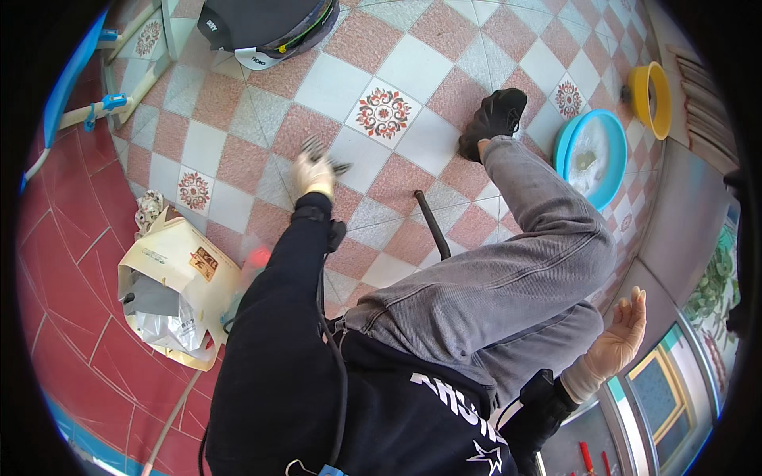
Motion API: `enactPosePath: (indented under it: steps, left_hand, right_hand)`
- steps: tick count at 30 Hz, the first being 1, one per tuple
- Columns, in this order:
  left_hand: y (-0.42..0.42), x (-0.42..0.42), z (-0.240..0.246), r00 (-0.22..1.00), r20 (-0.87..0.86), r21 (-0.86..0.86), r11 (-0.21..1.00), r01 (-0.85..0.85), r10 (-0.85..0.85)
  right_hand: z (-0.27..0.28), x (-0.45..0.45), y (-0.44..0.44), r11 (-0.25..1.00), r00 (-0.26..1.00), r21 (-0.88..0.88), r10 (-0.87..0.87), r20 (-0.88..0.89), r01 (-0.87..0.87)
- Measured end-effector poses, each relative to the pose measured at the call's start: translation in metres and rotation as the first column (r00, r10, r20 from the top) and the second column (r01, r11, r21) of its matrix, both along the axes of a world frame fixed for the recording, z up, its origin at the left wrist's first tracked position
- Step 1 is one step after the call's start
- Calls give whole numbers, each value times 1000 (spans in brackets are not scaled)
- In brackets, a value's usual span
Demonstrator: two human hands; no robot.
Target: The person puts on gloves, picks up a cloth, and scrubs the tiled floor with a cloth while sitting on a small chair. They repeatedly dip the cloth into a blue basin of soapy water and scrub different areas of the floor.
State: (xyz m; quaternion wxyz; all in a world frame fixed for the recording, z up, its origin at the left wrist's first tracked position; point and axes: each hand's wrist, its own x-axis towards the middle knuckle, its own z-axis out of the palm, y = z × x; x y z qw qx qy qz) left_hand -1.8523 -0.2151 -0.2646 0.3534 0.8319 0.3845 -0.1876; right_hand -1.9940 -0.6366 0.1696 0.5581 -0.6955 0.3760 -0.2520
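My left hand, in a pale glove, reaches out over the chequered tile floor. Dark, streaky blur covers its finger end, so I cannot make out whether it grips something. Off to the right, my right hand, also gloved, is raised beside my knee with its palm up, its fingers loosely bent and nothing in it. Between my left arm and my grey trousers, a thin dark bar slants across the tiles. My black shoe rests on the floor past it.
A blue basin of foamy water stands beside my leg, a yellow basin beyond. Caps sit at the top. Left are a paper bag, blue-and-white frame and red tiles. A cable runs along my body.
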Motion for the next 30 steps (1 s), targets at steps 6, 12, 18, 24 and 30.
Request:
enactPosePath:
  steps: [6,12,18,24,30]
  left_hand:
    - [65,-91,-19,875,-197,148,896,-419,442]
    - [-48,-55,-45,999,-49,-111,994,5,-10]
    - [-148,72,-33,974,-75,-344,923,175,-212]
    - [-124,41,9,981,77,-472,873,-124,181]
    - [15,-37,-5,934,-203,197,947,-254,292]
  right_hand:
    - [-13,-11,-15,991,993,74,-112,28,110]
    - [-24,-5,-21,1000,998,11,-23,-52,23]
    - [-39,-2,-29,1000,990,3,14,-137,-14]
    - [-51,-4,-40,999,990,43,24,-136,-19]
    - [-70,5,-38,993,985,106,59,-160,-42]
